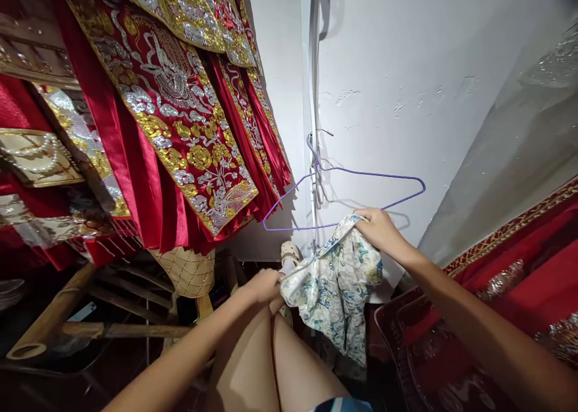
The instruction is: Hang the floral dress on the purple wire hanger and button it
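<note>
A white garment with a blue and yellow floral print (pixel 336 282) hangs between my two hands. My left hand (pixel 266 285) is closed on its left edge, low near my knees. My right hand (pixel 374 225) pinches the upper right part of its waistband, at the lower bar of a purple wire hanger (pixel 370 173). The hanger is by a narrow white vertical strip on the wall, its hook up, and its bar passes behind the cloth and my right hand. Whether the cloth touches the bar I cannot tell.
Red costumes with gold and silver sequins (pixel 176 99) hang at the left. Below them are bamboo poles (pixel 121 330). A white wall (pixel 383 68) stands ahead. Red fabric with gold trim (pixel 519 279) lies at the right, beside a dark red chair-like edge (pixel 397 352).
</note>
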Motion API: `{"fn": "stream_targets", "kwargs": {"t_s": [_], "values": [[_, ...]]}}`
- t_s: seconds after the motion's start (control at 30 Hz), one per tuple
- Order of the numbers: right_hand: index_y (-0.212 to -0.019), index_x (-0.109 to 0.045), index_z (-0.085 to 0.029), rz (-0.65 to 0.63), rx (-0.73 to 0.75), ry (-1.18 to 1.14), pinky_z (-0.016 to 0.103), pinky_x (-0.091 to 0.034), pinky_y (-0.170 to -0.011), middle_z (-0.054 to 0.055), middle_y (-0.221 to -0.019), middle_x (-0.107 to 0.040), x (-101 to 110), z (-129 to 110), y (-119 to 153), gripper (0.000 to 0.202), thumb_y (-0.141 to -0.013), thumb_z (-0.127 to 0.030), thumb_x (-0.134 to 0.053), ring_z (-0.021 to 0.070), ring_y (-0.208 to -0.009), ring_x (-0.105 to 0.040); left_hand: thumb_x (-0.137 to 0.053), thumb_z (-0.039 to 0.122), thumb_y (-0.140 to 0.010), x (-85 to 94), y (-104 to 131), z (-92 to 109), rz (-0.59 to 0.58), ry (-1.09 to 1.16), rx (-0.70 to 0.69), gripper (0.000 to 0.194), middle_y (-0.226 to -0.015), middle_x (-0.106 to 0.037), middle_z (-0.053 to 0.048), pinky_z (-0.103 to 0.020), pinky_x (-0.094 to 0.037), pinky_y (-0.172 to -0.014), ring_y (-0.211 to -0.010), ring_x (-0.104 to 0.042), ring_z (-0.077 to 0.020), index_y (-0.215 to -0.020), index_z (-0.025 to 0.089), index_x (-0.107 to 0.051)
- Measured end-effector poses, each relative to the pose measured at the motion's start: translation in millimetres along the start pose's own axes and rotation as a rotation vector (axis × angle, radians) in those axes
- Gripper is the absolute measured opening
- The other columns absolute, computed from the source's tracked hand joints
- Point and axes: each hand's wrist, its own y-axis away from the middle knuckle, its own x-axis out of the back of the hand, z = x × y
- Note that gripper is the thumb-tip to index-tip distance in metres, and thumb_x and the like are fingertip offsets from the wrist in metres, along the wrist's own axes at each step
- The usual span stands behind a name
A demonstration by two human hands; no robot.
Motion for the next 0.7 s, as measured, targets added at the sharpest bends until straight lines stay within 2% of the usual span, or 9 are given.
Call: {"fn": "stream_targets", "kwargs": {"t_s": [0.07, 0.13, 0.23, 0.33, 0.47, 0.53, 0.6, 0.63, 0.7], "values": [[-0.055, -0.040, -0.021, 0.027, -0.005, -0.001, 0.027, -0.025, -0.054, -0.004, -0.053, -0.034, 2.7, 1.1, -3.2, 0.020, -0.073, -0.028, -0.044, 0.0125, -0.055, -0.034, -0.059, 0.007, -0.060, 34.2, -5.0, 4.5, 0.030, -0.089, 0.012, 0.015, -0.059, -0.063, -0.003, -0.035, -0.048, -0.074, -0.062, -0.057, -0.0213, -0.053, 0.021, -0.060], [-0.054, -0.038, -0.022, 0.062, -0.020, -0.015, 0.027, -0.024, -0.053, -0.004, -0.053, -0.033, 3.1, 2.8, -7.2, 0.020, -0.073, -0.028, -0.044, 0.0122, -0.054, -0.033, -0.050, 0.007, -0.065, 65.3, -12.4, 15.7, 0.112, -0.145, 0.013, 0.020, -0.081, -0.072, -0.009, -0.036, -0.047, -0.087, -0.082, -0.063, -0.0247, -0.066, 0.020, -0.066], [-0.053, -0.035, -0.023, 0.056, -0.044, -0.065, 0.027, -0.023, -0.052, -0.004, -0.051, -0.033, -1.8, 5.7, -12.4, 0.022, -0.072, -0.028, -0.046, 0.0117, -0.052, -0.032, -0.041, 0.007, -0.073, 96.3, -20.8, 42.4, 0.347, -0.181, -0.047, 0.031, -0.100, -0.072, -0.009, -0.035, -0.047, -0.091, -0.094, -0.063, -0.0235, -0.085, 0.017, -0.067], [-0.054, -0.038, -0.023, 0.008, -0.034, -0.112, 0.026, -0.025, -0.051, -0.004, -0.050, -0.037, -12.7, 5.4, -13.5, 0.022, -0.073, -0.030, -0.047, 0.0123, -0.051, -0.035, -0.038, 0.012, -0.083, 104.6, -29.1, 76.8, 0.446, -0.151, -0.171, 0.033, -0.104, -0.071, -0.007, -0.036, -0.049, -0.091, -0.097, -0.064, -0.0228, -0.100, 0.017, -0.066], [-0.058, -0.051, -0.021, -0.040, 0.019, -0.186, 0.025, -0.032, -0.051, -0.001, -0.054, -0.052, -25.8, -3.6, -5.6, 0.018, -0.073, -0.027, -0.046, 0.0147, -0.053, -0.046, -0.041, 0.010, -0.088, 98.2, -53.0, 114.9, 0.321, -0.205, -0.405, 0.040, -0.126, -0.068, -0.007, -0.040, -0.045, -0.105, -0.118, -0.061, -0.0232, -0.119, 0.021, -0.063], [-0.063, -0.059, -0.020, -0.072, 0.069, -0.213, 0.026, -0.036, -0.054, 0.000, -0.060, -0.059, -25.1, -8.4, 1.0, 0.018, -0.073, -0.024, -0.046, 0.0164, -0.057, -0.052, -0.042, 0.005, -0.083, 97.0, -67.6, 120.6, 0.331, -0.279, -0.414, 0.053, -0.130, -0.066, -0.010, -0.041, -0.046, -0.105, -0.120, -0.061, -0.0239, -0.131, 0.020, -0.058], [-0.082, -0.071, -0.019, -0.056, 0.118, -0.199, 0.027, -0.040, -0.057, 0.003, -0.073, -0.068, -16.8, -9.2, 6.6, 0.026, -0.072, -0.020, -0.047, 0.0181, -0.063, -0.057, -0.042, 0.001, -0.078, 100.2, -79.6, 116.9, 0.355, -0.359, -0.374, 0.061, -0.131, -0.066, -0.012, -0.042, -0.046, -0.105, -0.121, -0.061, -0.0257, -0.136, 0.017, -0.055], [-0.101, -0.073, -0.020, -0.014, 0.128, -0.186, 0.027, -0.042, -0.058, 0.003, -0.080, -0.071, -9.8, -7.5, 7.9, 0.038, -0.072, -0.019, -0.049, 0.0186, -0.065, -0.059, -0.042, 0.001, -0.077, 103.3, -83.9, 113.2, 0.357, -0.394, -0.356, 0.060, -0.130, -0.067, -0.012, -0.042, -0.046, -0.106, -0.121, -0.061, -0.0264, -0.133, 0.015, -0.057], [-0.140, -0.055, -0.021, 0.156, 0.102, -0.156, 0.028, -0.043, -0.056, 0.004, -0.087, -0.074, 9.3, 0.0, 6.0, 0.069, -0.071, -0.017, -0.053, 0.0189, -0.063, -0.060, -0.041, 0.003, -0.077, 111.6, -89.0, 106.2, 0.346, -0.442, -0.343, 0.053, -0.126, -0.069, -0.012, -0.041, -0.047, -0.105, -0.118, -0.063, -0.0268, -0.124, 0.014, -0.064]]}}
